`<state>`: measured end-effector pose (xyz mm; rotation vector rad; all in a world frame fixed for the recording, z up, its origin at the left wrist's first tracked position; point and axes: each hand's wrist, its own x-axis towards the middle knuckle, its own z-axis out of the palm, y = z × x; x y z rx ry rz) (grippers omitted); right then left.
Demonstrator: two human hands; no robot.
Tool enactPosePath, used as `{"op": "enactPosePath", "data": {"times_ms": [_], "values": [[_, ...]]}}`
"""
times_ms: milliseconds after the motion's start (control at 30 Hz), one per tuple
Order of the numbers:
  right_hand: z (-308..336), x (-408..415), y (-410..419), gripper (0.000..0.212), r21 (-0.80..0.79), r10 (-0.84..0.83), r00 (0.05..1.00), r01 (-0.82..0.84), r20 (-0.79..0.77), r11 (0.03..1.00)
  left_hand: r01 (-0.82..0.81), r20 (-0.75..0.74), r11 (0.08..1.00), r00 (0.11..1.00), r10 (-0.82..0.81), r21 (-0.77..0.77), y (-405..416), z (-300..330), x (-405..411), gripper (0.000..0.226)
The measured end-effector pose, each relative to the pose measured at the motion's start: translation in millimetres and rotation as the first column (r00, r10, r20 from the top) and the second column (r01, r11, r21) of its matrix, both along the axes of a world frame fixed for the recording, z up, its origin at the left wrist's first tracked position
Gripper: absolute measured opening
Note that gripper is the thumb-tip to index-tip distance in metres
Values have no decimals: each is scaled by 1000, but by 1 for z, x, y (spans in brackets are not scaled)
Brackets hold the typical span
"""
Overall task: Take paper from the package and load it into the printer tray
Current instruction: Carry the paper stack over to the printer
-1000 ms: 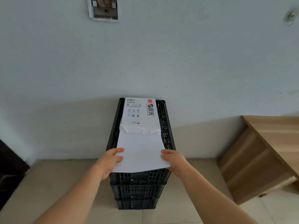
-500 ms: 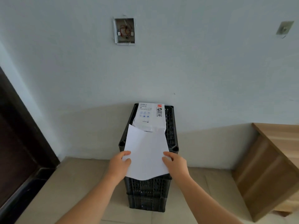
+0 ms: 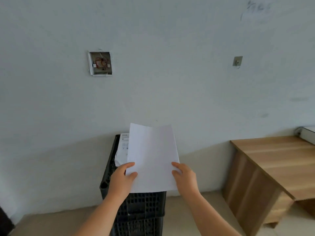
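Left hand [image 3: 121,179] pinched the paper [image 3: 152,157] at its near left edge, thumb on top; right hand [image 3: 184,178] pinched the right edge likewise. Sheets were clear of the package [image 3: 123,150], which lay on the black crate [image 3: 139,206]. Extraction looked done; carrying and loading remained. A pale object's edge [image 3: 306,135] showed on the wooden desk [image 3: 272,160], possibly the printer; cannot tell.

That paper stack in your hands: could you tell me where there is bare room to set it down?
The wooden desk top is bare from its left edge toward the pale device at far right. The black crate top is crowded by the paper package.
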<state>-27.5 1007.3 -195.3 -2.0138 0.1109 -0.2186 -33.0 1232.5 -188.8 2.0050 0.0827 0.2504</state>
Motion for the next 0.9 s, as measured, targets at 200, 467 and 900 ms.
{"op": "enactPosePath", "data": {"times_ms": [200, 467, 900], "values": [[2, 15, -50, 30, -45, -286, 957, 288, 38, 957, 153, -26, 976, 987, -159, -156, -59, -3, 62, 30], [-8, -20, -163, 31, -3, -616, 787, 617, 27, 787, 487, -9, 863, 870, -492, -134, -202, -13, 96, 35], [2, -98, -424, 30, 174, -800, 600, 784, 35, 596, 709, 60, 705, 704, -707, -11, -505, 2, 66, 35]]}}
